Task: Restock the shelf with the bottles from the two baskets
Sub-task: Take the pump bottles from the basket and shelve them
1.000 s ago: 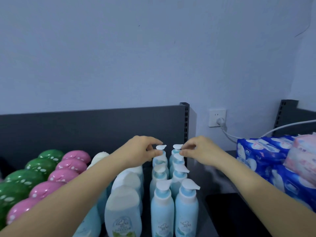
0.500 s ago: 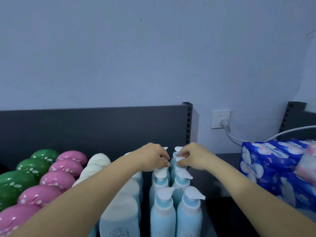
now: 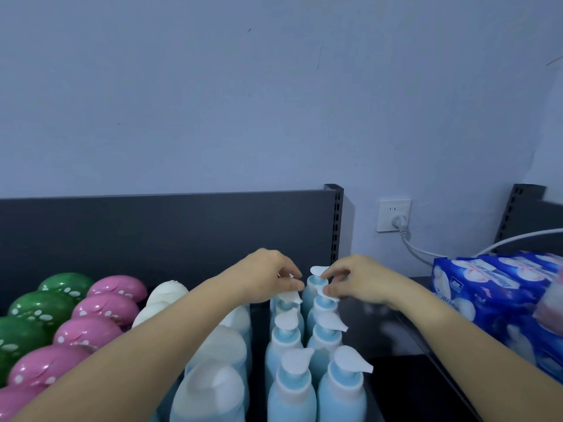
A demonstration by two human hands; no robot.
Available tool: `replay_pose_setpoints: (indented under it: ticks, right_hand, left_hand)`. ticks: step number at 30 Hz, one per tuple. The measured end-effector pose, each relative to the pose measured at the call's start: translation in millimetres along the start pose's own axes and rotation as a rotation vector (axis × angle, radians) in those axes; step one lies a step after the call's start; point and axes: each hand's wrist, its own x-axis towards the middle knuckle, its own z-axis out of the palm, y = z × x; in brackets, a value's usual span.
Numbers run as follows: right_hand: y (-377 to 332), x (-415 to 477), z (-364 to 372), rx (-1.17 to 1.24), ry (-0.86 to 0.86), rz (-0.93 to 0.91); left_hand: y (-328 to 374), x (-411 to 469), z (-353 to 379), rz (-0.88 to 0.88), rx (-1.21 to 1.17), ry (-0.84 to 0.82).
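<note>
Two rows of pale blue plastic pump bottles (image 3: 291, 397) stand on the dark metal shelf (image 3: 396, 391). The left hand (image 3: 268, 278) pinches the rear-left pump head (image 3: 289, 296). The right hand (image 3: 362, 280) seemingly pinches the rear-right pump head (image 3: 318, 271). The left forearm crosses the white-capped bottles (image 3: 213, 394). Blue tissue packs (image 3: 487, 287) lie to the right.

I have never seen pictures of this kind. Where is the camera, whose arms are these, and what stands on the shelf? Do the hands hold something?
There is no machine here. A person wears a wide-angle camera on the head, so you look forward and down along their two bare arms. On the dark shelf stand two rows of blue pump bottles. To their left are white-capped bottles, then pink containers and green containers. Blue packs lie on the right. The left hand and the right hand each reach to the back of the blue rows, and their curled fingertips pinch the white pump heads there.
</note>
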Motion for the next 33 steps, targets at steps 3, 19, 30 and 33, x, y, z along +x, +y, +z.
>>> replay_pose_setpoints:
  ticks: [3,19,30,33]
  right_hand:
    - [-1,11,-10,-0.046,0.158,0.003]
    - [8,57,19,-0.112,0.049,-0.049]
    - [10,57,20,-0.175,-0.079,-0.088]
    - [11,57,21,-0.177,-0.093,-0.092]
  left_hand:
    - [-6,8,-8,-0.005,-0.017,0.165]
    - [-23,44,13,-0.078,-0.015,-0.069]
    - [-22,41,15,-0.135,-0.064,-0.063]
    - [-21,39,14,-0.153,-0.066,-0.068]
